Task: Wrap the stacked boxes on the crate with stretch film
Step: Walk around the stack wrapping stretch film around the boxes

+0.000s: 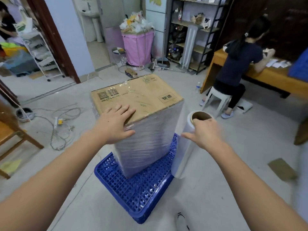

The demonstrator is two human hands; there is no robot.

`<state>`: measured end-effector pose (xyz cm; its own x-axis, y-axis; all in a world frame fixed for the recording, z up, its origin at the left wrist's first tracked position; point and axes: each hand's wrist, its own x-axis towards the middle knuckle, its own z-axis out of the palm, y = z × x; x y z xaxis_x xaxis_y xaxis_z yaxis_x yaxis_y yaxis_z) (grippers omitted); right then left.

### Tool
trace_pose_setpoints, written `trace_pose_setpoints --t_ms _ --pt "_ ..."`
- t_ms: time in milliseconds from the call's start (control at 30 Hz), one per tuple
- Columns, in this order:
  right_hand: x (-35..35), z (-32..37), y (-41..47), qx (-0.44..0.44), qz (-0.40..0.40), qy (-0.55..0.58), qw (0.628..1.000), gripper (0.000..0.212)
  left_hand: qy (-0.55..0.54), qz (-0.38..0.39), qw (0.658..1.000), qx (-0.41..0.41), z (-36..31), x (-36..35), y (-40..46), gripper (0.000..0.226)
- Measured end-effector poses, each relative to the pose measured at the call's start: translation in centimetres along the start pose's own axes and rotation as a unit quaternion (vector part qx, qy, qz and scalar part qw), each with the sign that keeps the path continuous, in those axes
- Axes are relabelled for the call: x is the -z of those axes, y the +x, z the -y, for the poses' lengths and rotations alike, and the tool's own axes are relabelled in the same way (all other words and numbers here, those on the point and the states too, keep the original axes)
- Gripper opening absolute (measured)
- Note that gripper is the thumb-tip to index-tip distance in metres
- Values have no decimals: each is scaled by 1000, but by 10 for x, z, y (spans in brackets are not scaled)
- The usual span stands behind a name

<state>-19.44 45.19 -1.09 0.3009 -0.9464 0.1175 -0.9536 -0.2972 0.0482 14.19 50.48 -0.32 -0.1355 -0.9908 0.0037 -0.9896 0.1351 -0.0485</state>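
Note:
A tall stack of cardboard boxes [140, 97] stands on a blue perforated plastic crate [141, 194] turned upside down on the floor. Layers of clear stretch film [146, 144] cover the stack's sides, while the brown top stays bare. My left hand [116, 124] lies flat on the near top corner of the stack, fingers spread. My right hand [205, 132] grips the stretch film roll [183, 150] by its cardboard core, holding it upright beside the stack's right edge, with a sheet of film running from the roll to the boxes.
A person sits on a white stool [216, 99] at a wooden desk [275, 77] to the right. Cables and a power strip [58, 121] lie on the floor at left. A pink laundry hamper [138, 45] stands behind. A cardboard scrap [282, 169] lies at right.

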Motion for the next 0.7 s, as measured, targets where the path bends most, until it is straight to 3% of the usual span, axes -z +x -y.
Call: trace_pose_setpoints --t_ms 67,167,433,700 --pt "-2 6 0 -35 -25 0 999 64 -2 -17 1000 -7 5 -5 -4 92" --pt "-8 9 -3 -47 -54 -8 997 61 -8 -39 999 16 0 -9 -6 88" --pt "-8 -6 -9 -41 -54 24 997 59 -40 -55 997 29 -4 -8 0 77" --pt "5 -6 -24 73 -45 49 995 72 -37 -56 997 34 -5 -7 6 76"
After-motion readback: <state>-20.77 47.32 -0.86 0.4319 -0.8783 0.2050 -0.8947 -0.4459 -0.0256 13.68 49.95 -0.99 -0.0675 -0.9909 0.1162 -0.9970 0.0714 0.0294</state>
